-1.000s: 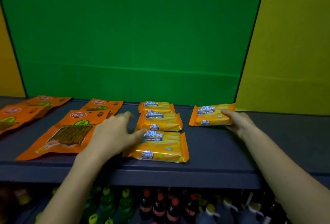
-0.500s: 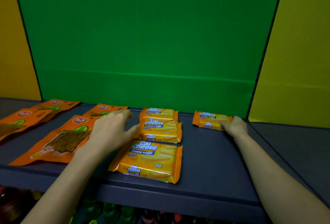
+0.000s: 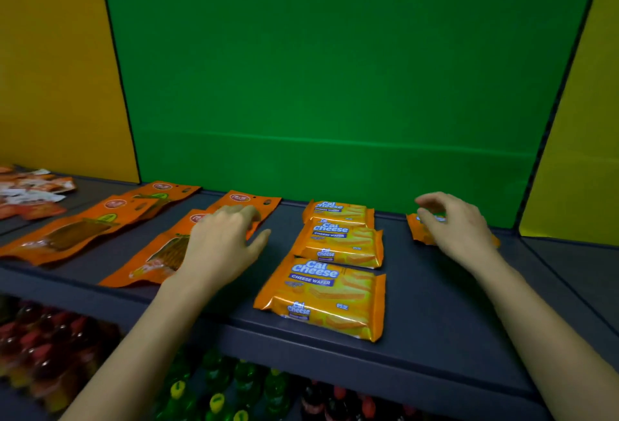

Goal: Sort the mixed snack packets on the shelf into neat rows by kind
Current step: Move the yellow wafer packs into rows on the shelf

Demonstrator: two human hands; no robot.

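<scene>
Three shiny orange-yellow cheese wafer packets (image 3: 338, 243) are lying in a front-to-back row at the middle of the dark grey shelf (image 3: 435, 313), their edges overlapping. A fourth wafer packet (image 3: 417, 231) is lying apart to the right, near the green back panel (image 3: 335, 85). The right hand (image 3: 459, 229) is hovering over it, fingers loosely curled, gripping nothing. The left hand (image 3: 222, 243), fingers relaxed and thumb spread, is resting on flat orange window pouches (image 3: 157, 256) holding brown sticks. Capped bottles (image 3: 214, 394) are standing on the level below.
</scene>
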